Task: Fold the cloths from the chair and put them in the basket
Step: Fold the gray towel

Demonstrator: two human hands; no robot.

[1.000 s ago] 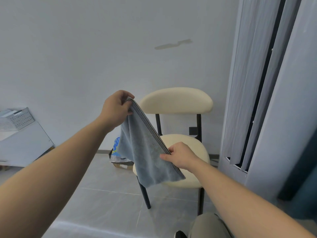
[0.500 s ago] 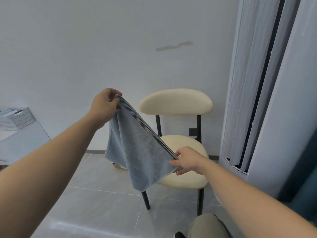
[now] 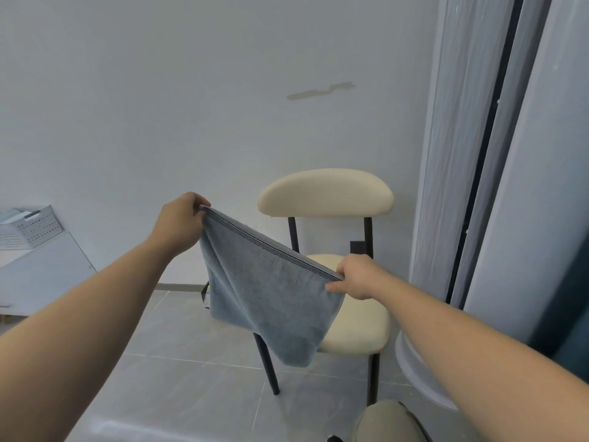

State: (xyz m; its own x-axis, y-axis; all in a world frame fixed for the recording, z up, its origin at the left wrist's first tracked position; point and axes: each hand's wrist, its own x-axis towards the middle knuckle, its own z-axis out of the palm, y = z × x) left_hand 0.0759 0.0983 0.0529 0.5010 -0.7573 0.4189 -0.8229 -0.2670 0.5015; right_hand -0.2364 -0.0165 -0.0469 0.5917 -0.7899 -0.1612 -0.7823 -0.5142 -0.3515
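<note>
1. While it hangs in front of the chair (image 3: 325, 193), the blue-grey cloth (image 3: 264, 291) is stretched along its top hem.
2. The left hand (image 3: 178, 224) pinches the upper corner, fingers curled round it; the right hand (image 3: 357, 277) pinches the lower one.
3. A white basket (image 3: 28, 224) sits far left, well apart.

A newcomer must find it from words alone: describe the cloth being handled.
Find the cream padded chair with black metal legs. In front of it hangs a blue-grey terry cloth, its striped top edge stretched between the left hand and the right hand. It is the only fabric held in the air.
</note>
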